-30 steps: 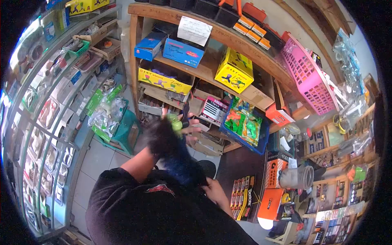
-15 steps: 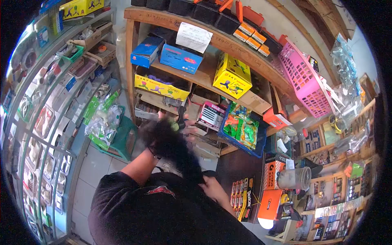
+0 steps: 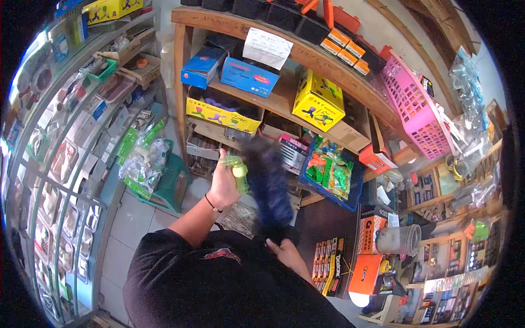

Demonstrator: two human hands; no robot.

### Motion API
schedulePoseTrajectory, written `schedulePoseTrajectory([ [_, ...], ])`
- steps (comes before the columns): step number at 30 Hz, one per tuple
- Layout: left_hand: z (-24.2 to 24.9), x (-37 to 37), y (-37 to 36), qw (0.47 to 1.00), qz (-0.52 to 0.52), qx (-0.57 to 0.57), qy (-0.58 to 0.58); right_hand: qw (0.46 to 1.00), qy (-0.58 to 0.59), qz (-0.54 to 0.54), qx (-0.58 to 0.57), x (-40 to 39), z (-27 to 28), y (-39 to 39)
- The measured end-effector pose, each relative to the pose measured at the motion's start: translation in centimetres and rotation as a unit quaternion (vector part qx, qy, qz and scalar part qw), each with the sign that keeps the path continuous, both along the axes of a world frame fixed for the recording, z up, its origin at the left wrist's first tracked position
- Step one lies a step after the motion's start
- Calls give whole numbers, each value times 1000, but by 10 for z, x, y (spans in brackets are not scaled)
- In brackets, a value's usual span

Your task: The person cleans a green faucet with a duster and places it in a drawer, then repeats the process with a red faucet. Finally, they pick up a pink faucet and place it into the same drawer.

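Observation:
My left hand (image 3: 225, 183) is wrapped round a small light-green item (image 3: 238, 172) in front of the lower shelf; a dark band is on the wrist. My right hand (image 3: 284, 252) is closed on the lower end of a dark, fluffy duster (image 3: 268, 186). The duster rises from that hand, smeared by motion, its top close to the lower shelf. A yellow box (image 3: 221, 113) with a printed front stands on the shelf above my left hand.
Blue boxes (image 3: 250, 76) and another yellow box (image 3: 319, 101) sit on the wooden shelf. A blue tray (image 3: 354, 191) of bright packets is to the right. A green stool (image 3: 174, 188) with plastic bags stands left, beside a glass display rack (image 3: 74, 191). A pink basket (image 3: 418, 109) is at upper right.
The duster has swung right, uncovering my left hand and the light-green item. My right hand keeps its hold. The whole view has shifted slightly.

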State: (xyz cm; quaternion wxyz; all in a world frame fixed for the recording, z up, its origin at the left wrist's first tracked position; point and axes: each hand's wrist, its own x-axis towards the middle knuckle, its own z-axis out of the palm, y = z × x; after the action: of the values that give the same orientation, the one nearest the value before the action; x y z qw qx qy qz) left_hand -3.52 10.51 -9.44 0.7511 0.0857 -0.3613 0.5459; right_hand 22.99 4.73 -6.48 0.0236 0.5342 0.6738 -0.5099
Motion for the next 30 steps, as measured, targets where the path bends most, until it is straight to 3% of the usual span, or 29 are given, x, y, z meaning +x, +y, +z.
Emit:
schedulePoseTrajectory([
  [2,37,-2,-15,943,142,-111,279,972,67,160,157,8,-23,2],
  [4,32,-7,-19,942,155,-87,285,982,67,112,138,6,-26,5],
  [6,15,-8,-19,828,258,-378,323,989,65,65,118,2,-26,6],
  [7,7,-17,-28,989,66,-102,79,995,28,50,81,-1,-24,5],
  [8,2,-17,-28,989,67,-102,78,998,-9,33,44,-4,-21,6],
  [9,12,-15,-30,972,127,-112,164,998,-10,35,44,-7,-11,5],
  [10,21,-15,-31,943,184,-121,249,985,43,140,89,-12,4,4],
  [11,24,-21,-34,963,134,-92,216,956,95,243,133,-14,11,3],
  [12,31,-19,-39,953,160,-90,243,956,94,244,134,-14,8,1],
  [14,62,-7,-48,907,179,-307,228,992,4,81,92,-12,-1,-3],
  [15,20,-16,-35,996,72,27,44,992,2,84,92,-14,2,-4],
  [16,-22,-20,-26,994,91,-3,63,982,-56,151,97,-16,8,-5],
  [17,2,-14,-33,979,123,-70,145,964,-112,217,102,-17,11,-5],
  [18,27,-8,-40,952,152,-136,226,965,-113,216,101,-11,2,-4],
  [20,31,-11,-39,959,143,-88,230,959,136,208,134,2,-21,-1],
  [21,39,-6,-41,944,145,-207,212,960,136,206,133,4,-25,-2],
  [22,56,-1,-46,915,145,-325,191,986,98,108,87,0,-23,-3],
  [23,-40,-20,-24,983,107,-111,98,998,57,9,39,-1,-21,-4],
  [24,8,-10,-37,864,187,-350,308,998,57,10,39,1,-25,-3],
  [26,45,0,-48,913,205,-212,282,962,31,206,175,9,-35,1],
  [27,30,-9,-41,941,163,-142,259,962,32,205,175,9,-33,1],
  [28,37,-8,-45,935,174,-145,273,976,45,165,136,9,-29,1],
  [30,54,1,-51,913,175,-270,249,986,58,125,95,4,-19,0],
])
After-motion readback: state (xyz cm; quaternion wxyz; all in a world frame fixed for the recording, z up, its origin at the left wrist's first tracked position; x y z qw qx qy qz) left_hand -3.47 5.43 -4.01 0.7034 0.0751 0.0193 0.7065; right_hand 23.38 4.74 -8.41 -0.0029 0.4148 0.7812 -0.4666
